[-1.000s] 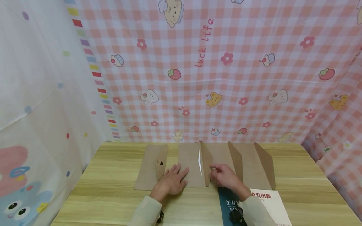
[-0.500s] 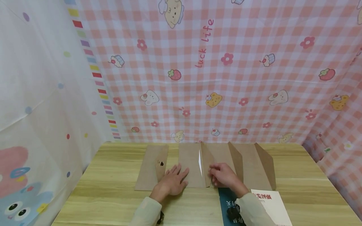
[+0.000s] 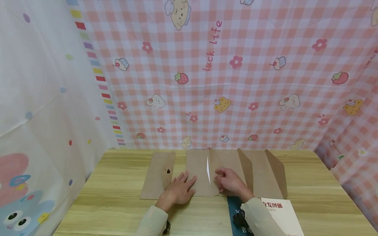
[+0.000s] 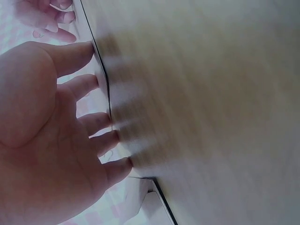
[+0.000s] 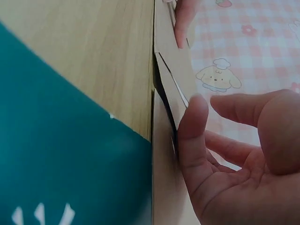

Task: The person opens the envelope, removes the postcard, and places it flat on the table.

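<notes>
The left hand [image 3: 178, 191] rests, fingers spread, partly on a brown cardboard panel [image 3: 198, 167]; to its right, the right hand [image 3: 231, 181], fingers bent, touches a brown flap [image 3: 215, 162]; whether it pinches cannot be told

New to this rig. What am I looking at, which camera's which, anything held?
No machine here, just a person. The wide picture comes from a head camera looking forward and down; the close-ups come from cameras on the left and right wrists. On the wooden table lie a row of brown paper pieces, a teal book and a cream book. The left hand rests spread on the paper; the right hand touches a flap, grip unclear.
</notes>
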`<control>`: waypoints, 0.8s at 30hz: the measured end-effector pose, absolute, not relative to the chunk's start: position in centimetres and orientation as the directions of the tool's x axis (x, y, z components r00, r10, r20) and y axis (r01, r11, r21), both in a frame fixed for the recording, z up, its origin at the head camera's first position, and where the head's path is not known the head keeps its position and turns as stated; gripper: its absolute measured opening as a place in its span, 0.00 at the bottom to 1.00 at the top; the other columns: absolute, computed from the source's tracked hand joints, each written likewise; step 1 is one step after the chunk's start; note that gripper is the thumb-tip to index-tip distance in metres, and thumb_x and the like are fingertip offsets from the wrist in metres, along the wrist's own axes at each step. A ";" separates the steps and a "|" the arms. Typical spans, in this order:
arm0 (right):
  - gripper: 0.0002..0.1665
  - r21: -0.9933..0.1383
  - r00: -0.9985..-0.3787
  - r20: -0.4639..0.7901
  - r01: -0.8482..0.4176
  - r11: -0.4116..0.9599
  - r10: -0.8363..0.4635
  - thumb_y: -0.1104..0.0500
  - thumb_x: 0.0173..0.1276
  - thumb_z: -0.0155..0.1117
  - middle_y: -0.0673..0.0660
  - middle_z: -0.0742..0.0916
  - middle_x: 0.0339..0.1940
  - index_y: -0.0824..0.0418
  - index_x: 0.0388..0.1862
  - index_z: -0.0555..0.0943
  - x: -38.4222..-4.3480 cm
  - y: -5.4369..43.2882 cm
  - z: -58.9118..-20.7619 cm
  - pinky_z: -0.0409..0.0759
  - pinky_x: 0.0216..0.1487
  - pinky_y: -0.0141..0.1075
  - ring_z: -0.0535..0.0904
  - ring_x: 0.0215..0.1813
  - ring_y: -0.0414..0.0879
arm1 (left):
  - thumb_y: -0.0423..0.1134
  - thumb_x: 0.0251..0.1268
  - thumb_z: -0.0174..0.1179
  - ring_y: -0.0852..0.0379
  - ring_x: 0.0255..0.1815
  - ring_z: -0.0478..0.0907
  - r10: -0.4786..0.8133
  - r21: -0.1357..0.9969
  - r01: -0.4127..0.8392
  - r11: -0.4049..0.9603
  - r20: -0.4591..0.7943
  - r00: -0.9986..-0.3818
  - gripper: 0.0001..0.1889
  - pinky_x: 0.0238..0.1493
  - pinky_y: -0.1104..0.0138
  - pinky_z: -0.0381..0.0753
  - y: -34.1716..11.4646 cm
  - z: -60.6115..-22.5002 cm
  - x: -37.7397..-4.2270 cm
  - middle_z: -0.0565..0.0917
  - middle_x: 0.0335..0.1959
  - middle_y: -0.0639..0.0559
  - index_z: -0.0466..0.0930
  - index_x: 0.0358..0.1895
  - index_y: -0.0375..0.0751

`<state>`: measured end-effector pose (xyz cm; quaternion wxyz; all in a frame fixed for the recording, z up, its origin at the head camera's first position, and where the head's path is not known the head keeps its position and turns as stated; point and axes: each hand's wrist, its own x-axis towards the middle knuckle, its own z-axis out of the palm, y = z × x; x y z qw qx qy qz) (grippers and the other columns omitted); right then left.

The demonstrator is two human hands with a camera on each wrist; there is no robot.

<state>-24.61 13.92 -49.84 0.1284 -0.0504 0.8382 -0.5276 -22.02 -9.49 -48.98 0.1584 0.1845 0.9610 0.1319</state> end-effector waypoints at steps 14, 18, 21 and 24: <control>0.32 -0.868 -0.928 -0.261 0.106 0.485 -0.265 0.57 0.76 0.57 0.52 0.72 0.19 0.59 0.76 0.64 -25.3 13.9 -50.0 0.65 0.16 0.33 0.65 0.15 0.44 | 0.51 0.77 0.47 0.41 0.80 0.49 0.403 0.304 0.325 0.896 -0.247 -0.881 0.29 0.75 0.43 0.52 -9.4 -48.7 -22.0 0.53 0.80 0.39 0.61 0.77 0.50; 0.31 -0.839 -0.951 -0.226 0.079 0.538 -0.212 0.56 0.74 0.59 0.57 0.80 0.30 0.59 0.74 0.67 -25.6 13.6 -50.4 0.71 0.22 0.37 0.70 0.21 0.48 | 0.51 0.78 0.47 0.40 0.80 0.49 0.407 0.304 0.329 0.894 -0.242 -0.881 0.29 0.75 0.43 0.52 -9.4 -48.7 -22.1 0.53 0.80 0.39 0.60 0.77 0.49; 0.30 -0.783 -0.974 -0.132 -0.012 0.622 -0.184 0.58 0.72 0.61 0.64 0.84 0.53 0.63 0.71 0.70 -25.9 13.1 -50.8 0.81 0.45 0.49 0.82 0.44 0.58 | 0.50 0.78 0.47 0.40 0.80 0.48 0.404 0.305 0.326 0.895 -0.243 -0.882 0.29 0.75 0.43 0.52 -9.4 -48.8 -22.0 0.53 0.80 0.39 0.60 0.77 0.49; 0.29 -0.716 -0.985 -0.050 -0.082 0.693 -0.168 0.60 0.69 0.63 0.68 0.77 0.67 0.67 0.68 0.73 -26.0 12.6 -50.9 0.68 0.68 0.55 0.72 0.68 0.64 | 0.50 0.77 0.48 0.39 0.80 0.48 0.404 0.307 0.326 0.894 -0.242 -0.882 0.29 0.75 0.43 0.52 -9.5 -48.9 -22.0 0.53 0.79 0.38 0.60 0.77 0.48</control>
